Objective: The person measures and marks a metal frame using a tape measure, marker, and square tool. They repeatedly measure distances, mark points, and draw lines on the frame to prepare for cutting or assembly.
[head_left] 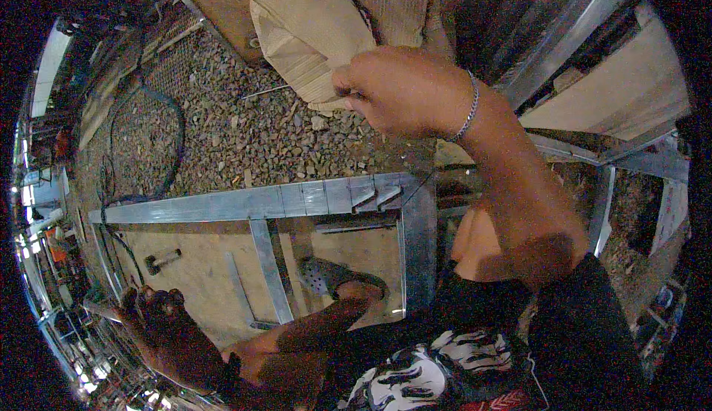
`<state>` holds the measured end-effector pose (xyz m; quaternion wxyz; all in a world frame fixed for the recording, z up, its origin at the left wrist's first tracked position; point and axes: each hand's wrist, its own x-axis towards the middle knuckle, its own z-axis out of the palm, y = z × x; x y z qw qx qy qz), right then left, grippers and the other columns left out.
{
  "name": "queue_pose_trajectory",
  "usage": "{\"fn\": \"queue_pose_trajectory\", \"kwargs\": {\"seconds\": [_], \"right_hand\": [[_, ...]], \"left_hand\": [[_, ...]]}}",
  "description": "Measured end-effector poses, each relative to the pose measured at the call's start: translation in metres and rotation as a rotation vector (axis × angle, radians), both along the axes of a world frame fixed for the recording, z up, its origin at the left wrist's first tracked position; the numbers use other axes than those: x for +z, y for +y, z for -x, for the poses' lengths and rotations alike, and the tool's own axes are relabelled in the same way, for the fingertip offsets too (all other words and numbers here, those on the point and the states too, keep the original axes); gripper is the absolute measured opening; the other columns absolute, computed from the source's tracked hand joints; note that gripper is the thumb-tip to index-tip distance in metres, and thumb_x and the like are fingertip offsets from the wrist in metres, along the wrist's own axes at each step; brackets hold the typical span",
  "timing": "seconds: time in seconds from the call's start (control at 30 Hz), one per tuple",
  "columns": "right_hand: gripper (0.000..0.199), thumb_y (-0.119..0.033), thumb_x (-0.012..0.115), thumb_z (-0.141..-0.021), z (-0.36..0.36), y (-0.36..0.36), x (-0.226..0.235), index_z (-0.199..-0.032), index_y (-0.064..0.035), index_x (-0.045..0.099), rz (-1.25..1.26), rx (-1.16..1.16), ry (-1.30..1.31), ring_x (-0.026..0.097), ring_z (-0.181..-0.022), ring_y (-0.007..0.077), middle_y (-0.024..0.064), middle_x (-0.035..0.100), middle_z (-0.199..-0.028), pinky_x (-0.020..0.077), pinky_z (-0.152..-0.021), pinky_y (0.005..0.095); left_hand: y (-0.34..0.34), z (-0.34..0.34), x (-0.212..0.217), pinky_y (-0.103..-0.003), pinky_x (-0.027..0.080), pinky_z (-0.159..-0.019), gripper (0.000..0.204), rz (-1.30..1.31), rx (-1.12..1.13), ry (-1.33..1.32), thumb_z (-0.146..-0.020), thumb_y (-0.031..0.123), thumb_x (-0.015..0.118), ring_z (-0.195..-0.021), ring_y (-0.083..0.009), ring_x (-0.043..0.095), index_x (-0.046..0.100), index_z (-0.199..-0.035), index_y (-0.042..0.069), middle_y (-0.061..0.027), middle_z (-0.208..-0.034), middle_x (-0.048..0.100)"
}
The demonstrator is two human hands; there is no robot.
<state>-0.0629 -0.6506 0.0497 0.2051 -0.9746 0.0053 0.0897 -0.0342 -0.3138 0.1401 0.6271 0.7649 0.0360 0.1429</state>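
My right hand (404, 92), a chain bracelet at its wrist, pinches the edge of a creased piece of brown cardboard (304, 37) above the gravel. At the lower left, in shadow, my left hand (167, 329) has its fingers curled beside the left end of a metal frame (297, 202). A pale strip (100, 309) shows by those fingers, but what they hold is too dark to make out. Several dark lines cross the frame's long bar, and slanted cuts or notches show near its right end.
A small hammer (163, 260) lies on the board (204, 292) inside the frame, near my shoe (319, 276). Gravel (245, 129) spreads beyond, with a dark cable (182, 140) looped across it. More metal bars (571, 29) stand at the right.
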Motion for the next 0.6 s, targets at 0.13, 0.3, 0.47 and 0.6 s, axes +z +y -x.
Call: {"fn": "queue_pose_trajectory", "kwargs": {"seconds": [0.13,0.3,0.47,0.6], "right_hand": [[0.018,-0.017,0.061,-0.088,0.007,0.004,0.001,-0.102,-0.005,0.063,-0.043,-0.015,-0.005,0.064,-0.095,0.041,0.02,0.065,-0.095,0.0513,-0.082,0.0501],[0.022,-0.016,0.062,-0.086,0.007,-0.003,-0.034,-0.106,-0.0061,0.064,-0.008,0.042,0.063,0.065,-0.091,0.0418,0.0206,0.067,-0.095,0.0511,-0.082,0.0509],[0.02,-0.016,0.064,-0.083,-0.009,0.008,-0.078,-0.1,-0.0061,0.067,0.134,0.079,0.286,0.066,-0.091,0.0408,0.0212,0.068,-0.092,0.0515,-0.079,0.0524],[0.022,-0.019,0.065,-0.079,-0.009,0.044,-0.101,-0.098,-0.0076,0.069,0.098,0.096,0.306,0.068,-0.09,0.0389,0.0195,0.069,-0.093,0.0526,-0.077,0.0525]], "left_hand": [[0.037,0.001,-0.017,-0.032,0.048,-0.07,0.033,-0.079,-0.217,0.085,-0.104,0.026,0.047,-0.08,-0.0165,0.056,0.052,-0.121,-0.002,-0.0098,-0.1,0.059],[0.032,-0.008,-0.031,-0.03,0.048,-0.07,0.036,0.131,-0.239,0.079,-0.106,0.029,0.044,-0.082,-0.0165,0.057,0.052,-0.123,-0.002,-0.0102,-0.1,0.06],[0.0,-0.001,-0.022,-0.028,0.046,-0.07,0.036,-0.067,-0.207,0.009,-0.103,0.02,0.045,-0.079,-0.016,0.056,0.051,-0.127,-0.007,-0.0092,-0.095,0.059],[0.001,0.001,-0.005,-0.025,0.041,-0.061,0.034,0.361,-0.252,0.075,-0.102,0.022,0.05,-0.071,-0.0137,0.052,0.053,-0.123,-0.006,-0.0085,-0.085,0.058]]}}
